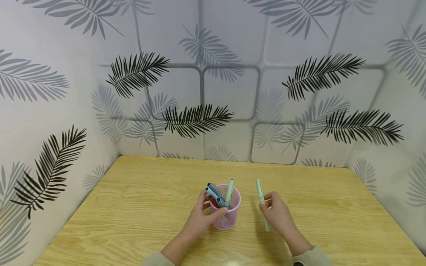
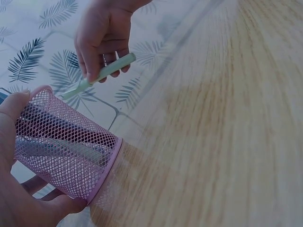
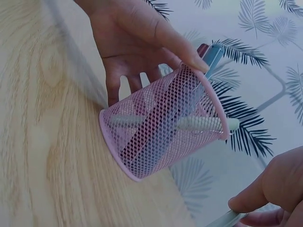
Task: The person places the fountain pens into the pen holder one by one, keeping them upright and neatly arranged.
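A pink mesh pen cup [image 1: 225,221] stands upright on the wooden table, with several pens in it. Blue pens [image 1: 214,193] and a dark red one lean to its left side, while a light green pen [image 1: 230,190] leans to the right. My left hand [image 1: 203,218] grips the cup, thumb across the near side and fingers round the left. Right of the cup, my right hand [image 1: 277,214] pinches another light green pen [image 1: 260,190] between thumb and fingers, apart from the cup. In the right wrist view this pen [image 3: 226,219] shows only in part.
The wooden table [image 1: 149,184] has light grain and meets a pale wall [image 1: 229,140] with leaf prints at the back. Another patterned wall [image 1: 76,122] rises on the left, and one [image 1: 392,162] on the right.
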Demonstrator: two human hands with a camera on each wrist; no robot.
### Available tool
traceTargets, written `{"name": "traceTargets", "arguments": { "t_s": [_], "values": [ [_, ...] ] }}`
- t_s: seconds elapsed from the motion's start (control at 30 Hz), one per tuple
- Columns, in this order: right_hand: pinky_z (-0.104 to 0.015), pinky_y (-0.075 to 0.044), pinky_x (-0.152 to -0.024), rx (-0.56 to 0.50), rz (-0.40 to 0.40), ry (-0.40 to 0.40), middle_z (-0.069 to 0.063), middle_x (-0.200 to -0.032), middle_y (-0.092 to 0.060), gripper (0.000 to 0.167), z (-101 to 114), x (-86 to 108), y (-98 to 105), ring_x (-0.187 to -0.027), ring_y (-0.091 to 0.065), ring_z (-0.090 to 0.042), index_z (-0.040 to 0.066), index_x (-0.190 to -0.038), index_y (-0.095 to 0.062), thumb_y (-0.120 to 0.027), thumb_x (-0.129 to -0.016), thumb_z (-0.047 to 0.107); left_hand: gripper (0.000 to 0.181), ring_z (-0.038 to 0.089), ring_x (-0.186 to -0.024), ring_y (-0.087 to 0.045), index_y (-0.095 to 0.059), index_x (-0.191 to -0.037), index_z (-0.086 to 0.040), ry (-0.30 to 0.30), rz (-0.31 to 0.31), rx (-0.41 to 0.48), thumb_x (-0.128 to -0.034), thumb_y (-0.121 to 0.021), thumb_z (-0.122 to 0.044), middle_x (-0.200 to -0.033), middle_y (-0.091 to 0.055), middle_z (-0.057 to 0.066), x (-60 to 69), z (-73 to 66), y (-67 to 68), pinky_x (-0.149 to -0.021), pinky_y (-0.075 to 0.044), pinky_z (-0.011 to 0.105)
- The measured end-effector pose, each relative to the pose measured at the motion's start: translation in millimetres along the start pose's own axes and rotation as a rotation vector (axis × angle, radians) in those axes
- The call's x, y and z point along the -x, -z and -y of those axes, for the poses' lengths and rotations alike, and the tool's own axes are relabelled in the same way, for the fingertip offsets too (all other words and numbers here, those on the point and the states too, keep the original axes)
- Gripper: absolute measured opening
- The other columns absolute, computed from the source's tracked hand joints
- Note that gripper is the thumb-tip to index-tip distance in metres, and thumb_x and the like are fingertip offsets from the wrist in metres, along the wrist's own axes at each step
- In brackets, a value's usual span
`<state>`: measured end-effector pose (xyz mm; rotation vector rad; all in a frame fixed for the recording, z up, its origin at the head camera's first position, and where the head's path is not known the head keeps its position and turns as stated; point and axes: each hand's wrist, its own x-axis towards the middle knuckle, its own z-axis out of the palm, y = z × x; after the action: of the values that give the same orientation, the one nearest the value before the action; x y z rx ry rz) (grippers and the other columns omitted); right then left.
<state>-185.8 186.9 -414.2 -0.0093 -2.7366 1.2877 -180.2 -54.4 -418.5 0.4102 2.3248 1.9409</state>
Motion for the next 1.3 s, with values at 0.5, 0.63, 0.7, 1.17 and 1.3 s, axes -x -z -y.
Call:
{"name": "traceTargets", "arguments": {
  "t_s": [0.5, 0.63, 0.7, 1.17, 1.3],
  "values": [
    [-0.033, -0.048, -0.061, -0.079, -0.08, 0.061, -0.013, -0.09, -0.055, 0.026, 18.5, 2.9, 3.5, -0.076, -0.055, -0.023, -0.003, -0.11, -0.05, -0.061, -0.089, 0.007, 0.066, 0.039, -0.118, -0.042, -0.034, -0.137, -0.015, -0.005, -0.001, 0.008, -0.0838, -0.07, -0.031, -0.129, -0.042, 0.017, 2.3, -4.4, 0.1, -0.091, -0.042, 0.052],
    [-0.032, -0.048, -0.065, -0.111, -0.133, 0.088, -0.014, -0.096, -0.056, 0.028, 23.6, 2.2, 3.3, -0.081, -0.056, -0.025, -0.001, -0.113, -0.049, -0.061, -0.089, 0.008, 0.067, 0.039, -0.118, -0.042, -0.034, -0.138, -0.015, 0.003, -0.004, 0.0, -0.0836, -0.07, -0.031, -0.129, -0.041, 0.017, 3.6, -6.8, -0.4, -0.091, -0.042, 0.051],
    [-0.031, -0.048, -0.067, -0.139, -0.161, 0.104, -0.014, -0.098, -0.056, 0.028, 26.3, 1.7, 3.1, -0.083, -0.056, -0.025, 0.0, -0.113, -0.049, -0.061, -0.089, 0.009, 0.068, 0.039, -0.118, -0.042, -0.033, -0.139, -0.015, 0.002, -0.003, -0.003, -0.0837, -0.07, -0.031, -0.13, -0.041, 0.017, 2.3, -5.0, -0.2, -0.09, -0.042, 0.051],
    [-0.022, -0.05, -0.061, -0.404, -0.289, 0.286, -0.01, -0.094, -0.056, 0.027, 47.9, 1.5, -1.3, -0.078, -0.056, -0.014, 0.002, -0.11, -0.05, -0.064, -0.087, 0.003, 0.069, 0.034, -0.12, -0.042, -0.033, -0.138, -0.028, -0.015, -0.02, -0.004, -0.0811, -0.07, -0.04, -0.133, -0.042, 0.009, -15.0, 34.6, -1.8, -0.09, -0.042, 0.052],
    [-0.021, -0.05, -0.06, -0.467, -0.317, 0.34, -0.009, -0.093, -0.056, 0.028, 55.3, 0.8, -2.7, -0.078, -0.057, -0.014, 0.0, -0.11, -0.051, -0.065, -0.086, 0.002, 0.069, 0.035, -0.12, -0.042, -0.033, -0.138, -0.027, -0.017, -0.016, -0.003, -0.0816, -0.071, -0.038, -0.133, -0.042, 0.01, -14.0, 32.7, -1.7, -0.089, -0.043, 0.052]
  ]
}}
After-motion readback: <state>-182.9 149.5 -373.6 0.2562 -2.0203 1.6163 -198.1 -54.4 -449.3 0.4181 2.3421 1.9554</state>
